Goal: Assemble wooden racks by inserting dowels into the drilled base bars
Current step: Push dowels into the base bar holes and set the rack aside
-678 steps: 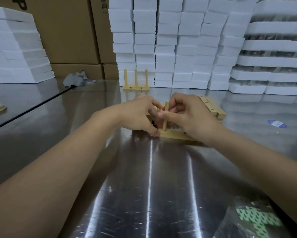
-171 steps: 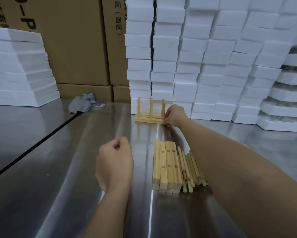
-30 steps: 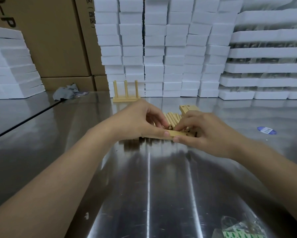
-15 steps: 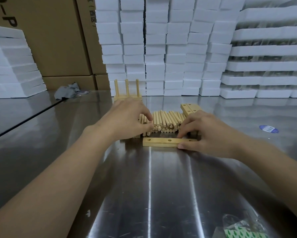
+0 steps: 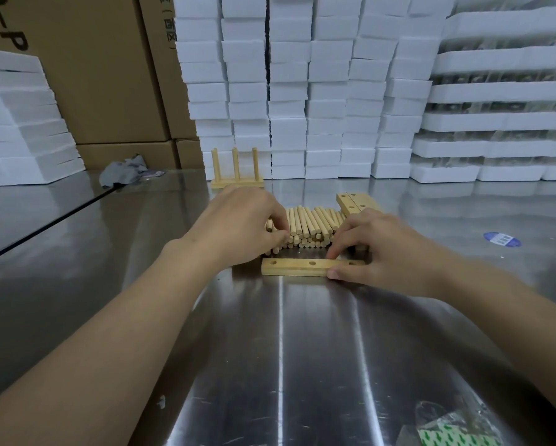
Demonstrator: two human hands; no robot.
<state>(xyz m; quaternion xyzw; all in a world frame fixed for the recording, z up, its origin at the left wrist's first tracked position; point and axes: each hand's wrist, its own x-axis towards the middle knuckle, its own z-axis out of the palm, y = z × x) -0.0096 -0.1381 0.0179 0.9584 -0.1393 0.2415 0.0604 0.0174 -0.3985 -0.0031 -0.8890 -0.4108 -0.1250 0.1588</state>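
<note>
Thumb and forefinger of the right hand [image 5: 378,249] pinch the right end of the bar [image 5: 297,267]. It lies flat at mid-frame with its three holes facing up, probably steadied so it won't slide when a dowel goes in. The left hand [image 5: 238,222] curls its fingertips onto the near-left ends of the dowels [image 5: 312,223] heaped just behind the bar; whether one is already caught I cannot tell. Spare bars [image 5: 355,201] sit behind the right hand, within easy reach. A finished rack [image 5: 237,171] stands at upper centre against the foam blocks [image 5: 289,91], out of the way on the table [image 5: 279,349].
</note>
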